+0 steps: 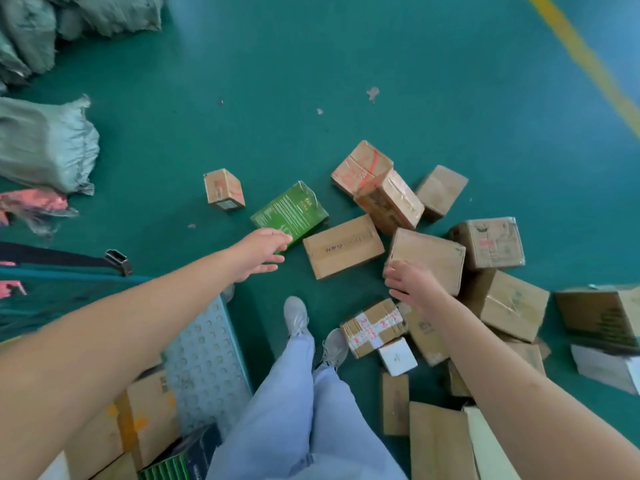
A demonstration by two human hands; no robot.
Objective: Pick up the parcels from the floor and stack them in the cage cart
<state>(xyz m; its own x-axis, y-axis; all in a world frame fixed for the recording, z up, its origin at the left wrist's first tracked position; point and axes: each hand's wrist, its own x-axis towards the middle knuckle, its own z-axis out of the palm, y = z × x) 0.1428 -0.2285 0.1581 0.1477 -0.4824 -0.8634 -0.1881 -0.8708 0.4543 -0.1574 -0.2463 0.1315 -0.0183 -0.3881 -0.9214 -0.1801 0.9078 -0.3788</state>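
Several cardboard parcels lie scattered on the green floor ahead and to my right. My left hand (pixel 259 252) is open, fingers spread, just at the near corner of a green box (pixel 290 212). A flat brown parcel (pixel 343 246) lies between my hands. My right hand (pixel 412 284) is open with its fingers on the near edge of a tilted brown parcel (pixel 431 258). A small brown box (pixel 224 189) stands apart to the left. The cage cart's perforated metal floor (pixel 204 362) shows at lower left, with a brown parcel (pixel 138 417) and a dark box (pixel 187 455) on it.
Grey-green sacks (pixel 45 143) lie at the left and upper left. A yellow line (pixel 585 60) crosses the floor at upper right. A taped parcel (pixel 374 327) and a white box (pixel 396 356) lie by my feet (pixel 296 315). A dark strap with a buckle (pixel 117 261) hangs at left.
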